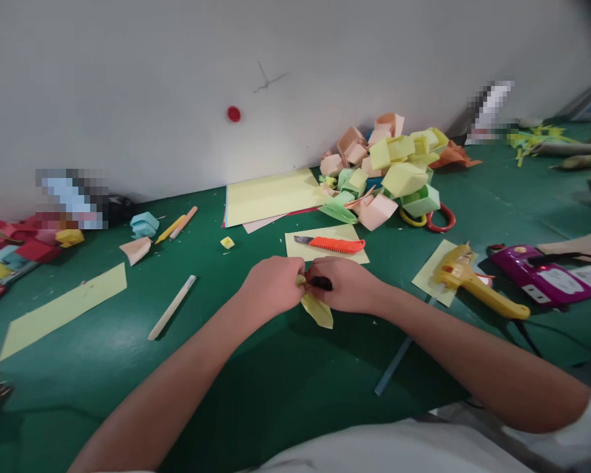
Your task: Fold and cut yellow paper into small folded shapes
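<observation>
My left hand (276, 286) and my right hand (345, 284) meet over the middle of the table, fingers closed. Between them they pinch a small piece of pale yellow paper (318, 311), whose loose end hangs below the knuckles. Something short and dark (321, 283) shows at my right hand; its kind is unclear. Just beyond the fingers, an orange utility knife (335, 245), blade pointing left, lies on a cream paper sheet (295, 249). A tiny yellow folded paper (227, 243) sits on the green table, past my left hand.
Folded paper boxes (404, 179) pile up by the wall, with red-handled scissors (441, 218) beside them. At right are a yellow glue gun (477, 282), a glue stick (394, 364) and a purple power strip (546, 276). A white stick (172, 307) and a paper strip (66, 309) lie left.
</observation>
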A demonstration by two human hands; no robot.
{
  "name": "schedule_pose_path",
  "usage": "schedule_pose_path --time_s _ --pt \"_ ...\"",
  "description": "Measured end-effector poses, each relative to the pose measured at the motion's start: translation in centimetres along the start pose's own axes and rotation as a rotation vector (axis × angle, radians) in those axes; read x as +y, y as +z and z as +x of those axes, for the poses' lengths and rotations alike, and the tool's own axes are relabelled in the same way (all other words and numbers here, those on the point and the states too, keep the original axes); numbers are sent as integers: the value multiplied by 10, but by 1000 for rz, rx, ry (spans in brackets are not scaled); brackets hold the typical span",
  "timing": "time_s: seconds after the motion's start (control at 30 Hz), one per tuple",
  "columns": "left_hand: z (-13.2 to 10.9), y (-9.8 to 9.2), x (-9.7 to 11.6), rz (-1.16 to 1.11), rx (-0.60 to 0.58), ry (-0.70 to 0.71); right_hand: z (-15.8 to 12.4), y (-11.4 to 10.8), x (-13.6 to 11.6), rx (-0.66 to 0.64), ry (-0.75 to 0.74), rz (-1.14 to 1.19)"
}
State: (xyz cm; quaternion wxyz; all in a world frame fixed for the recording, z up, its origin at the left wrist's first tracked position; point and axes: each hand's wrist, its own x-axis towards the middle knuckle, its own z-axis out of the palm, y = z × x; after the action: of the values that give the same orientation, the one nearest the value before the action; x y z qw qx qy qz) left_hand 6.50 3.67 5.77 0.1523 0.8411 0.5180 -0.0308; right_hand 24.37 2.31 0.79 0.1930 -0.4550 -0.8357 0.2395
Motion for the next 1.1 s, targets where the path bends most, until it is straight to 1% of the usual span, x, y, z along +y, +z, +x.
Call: schedule_pose_path --time_s 0.2,0.4,0.57,0.77,1.0,1.1 --pt "-5 5 3 -10 40 -24 2 0 3 -9 22 53" --pt "-8 10 -2 -93 60 -1 2 3 5 18 46 87" --pt "-6 13 -5 -118 83 5 1 1 4 10 27 122" --pt "-7 13 -4 -104 91 12 3 0 6 -12 37 162" --pt "-10 12 -4 -51 68 13 1 0 4 -5 83 139" --pt "-13 16 -3 -10 112 -22 0 0 3 3 97 149"
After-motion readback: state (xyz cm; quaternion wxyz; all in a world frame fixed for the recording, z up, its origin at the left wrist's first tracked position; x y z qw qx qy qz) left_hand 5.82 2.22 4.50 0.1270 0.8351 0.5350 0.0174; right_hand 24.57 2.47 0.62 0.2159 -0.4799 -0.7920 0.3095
